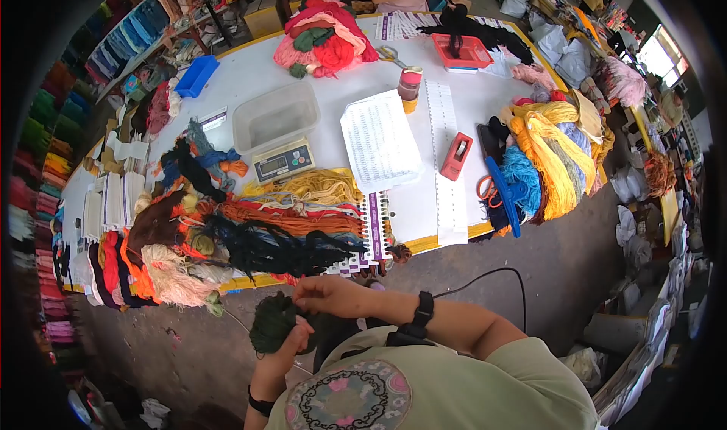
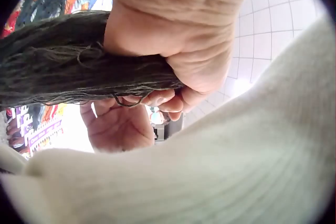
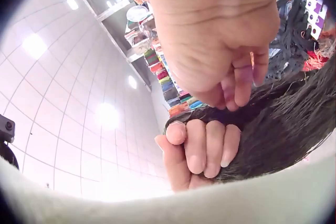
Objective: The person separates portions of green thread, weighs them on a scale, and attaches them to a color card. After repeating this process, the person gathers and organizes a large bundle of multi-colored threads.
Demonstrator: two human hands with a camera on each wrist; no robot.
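Observation:
A thick dark green skein of yarn [image 1: 273, 324] [image 2: 58, 66] [image 3: 283, 124] is held in front of the body, below the table's near edge. The left hand [image 1: 291, 347] [image 2: 178, 40] [image 3: 205, 148] grips one end, its fingers wrapped round the strands. Over that same end, the right hand [image 1: 333, 297] [image 2: 121, 127] [image 3: 220, 40] has its fingers bent, with the tips at the yarn close to the left fingers. In the right wrist view the skein partly hides those fingertips; any single strand between them cannot be made out.
Piled yarn [image 1: 280, 241] lines the near left of the table [image 1: 348, 78], with a scale [image 1: 284, 161] and a clear tub [image 1: 276, 116] behind. Printed sheets [image 1: 381, 141], a red tool [image 1: 457, 157], orange-handled scissors [image 1: 489, 191] and yellow skeins [image 1: 556, 154] lie further right. A cable [image 1: 521, 278] hangs beyond the right arm.

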